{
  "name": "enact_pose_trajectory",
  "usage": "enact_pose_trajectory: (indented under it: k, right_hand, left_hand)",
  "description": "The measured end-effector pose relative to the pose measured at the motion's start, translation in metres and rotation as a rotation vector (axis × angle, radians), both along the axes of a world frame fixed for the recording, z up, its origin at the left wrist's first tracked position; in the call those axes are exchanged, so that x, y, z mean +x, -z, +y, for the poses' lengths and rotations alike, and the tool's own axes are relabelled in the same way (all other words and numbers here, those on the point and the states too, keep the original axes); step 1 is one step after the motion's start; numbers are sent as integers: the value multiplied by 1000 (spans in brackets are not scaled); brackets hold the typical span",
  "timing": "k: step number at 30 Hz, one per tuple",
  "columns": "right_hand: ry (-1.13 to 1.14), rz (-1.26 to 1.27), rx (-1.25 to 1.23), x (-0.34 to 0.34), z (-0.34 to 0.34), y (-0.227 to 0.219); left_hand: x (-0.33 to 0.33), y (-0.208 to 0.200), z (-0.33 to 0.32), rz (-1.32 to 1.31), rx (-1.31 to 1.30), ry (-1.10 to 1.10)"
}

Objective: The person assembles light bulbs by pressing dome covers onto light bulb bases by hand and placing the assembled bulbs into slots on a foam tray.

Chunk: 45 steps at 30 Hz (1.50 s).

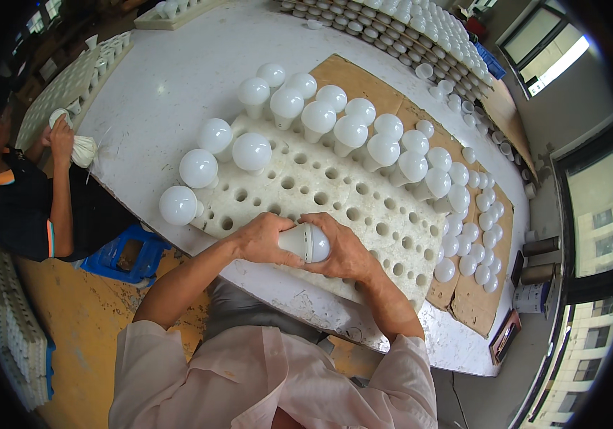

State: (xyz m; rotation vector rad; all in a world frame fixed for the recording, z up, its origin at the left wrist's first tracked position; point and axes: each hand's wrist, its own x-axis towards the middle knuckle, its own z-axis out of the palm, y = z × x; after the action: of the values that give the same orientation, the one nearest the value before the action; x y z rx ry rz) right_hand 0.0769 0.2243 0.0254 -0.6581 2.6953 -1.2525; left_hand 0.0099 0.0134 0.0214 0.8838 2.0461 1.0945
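Note:
Between my two hands is a white light bulb [299, 243], lying sideways just above the near part of a foam tray. My left hand [262, 239] grips its white body, and my right hand [341, 247] wraps round its rounded globe. The white foam tray [306, 166] is full of round holes, many of them bare. Bulbs [319, 116] stand in two rows along its far side, globes up. Several more bulbs [198, 169] sit at its left end, one of them tilted over the edge.
Loose globes [471, 250] lie on brown cardboard [435, 293] to the right. Stacked trays of bulbs [392, 36] stand at the back. On the left a co-worker [28, 186] handles a white part beside another tray [63, 86]. A blue crate [128, 254] is on the floor.

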Motion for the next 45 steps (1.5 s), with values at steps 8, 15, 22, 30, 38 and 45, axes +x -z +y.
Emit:
enact_pose_trajectory:
  k: [8, 15, 22, 30, 38, 45]
  right_hand:
    - [-62, 299, -92, -2, -6, 4]
    - [-28, 575, -304, 7, -14, 12]
    - [-8, 535, -322, 11, -11, 12]
    - [-4, 484, -328, 8, -9, 16]
    - [106, 199, -698, 1, -12, 11]
    - [145, -21, -518, 4, 1, 23]
  left_hand:
    - [2, 8, 7, -15, 170, -26]
    - [5, 1, 13, 48, 83, 30]
    - [17, 2, 21, -21, 100, -35]
    - [16, 10, 25, -1, 51, -55]
    - [23, 20, 16, -698, 448, -162]
    - [26, 35, 14, -642, 683, -145]
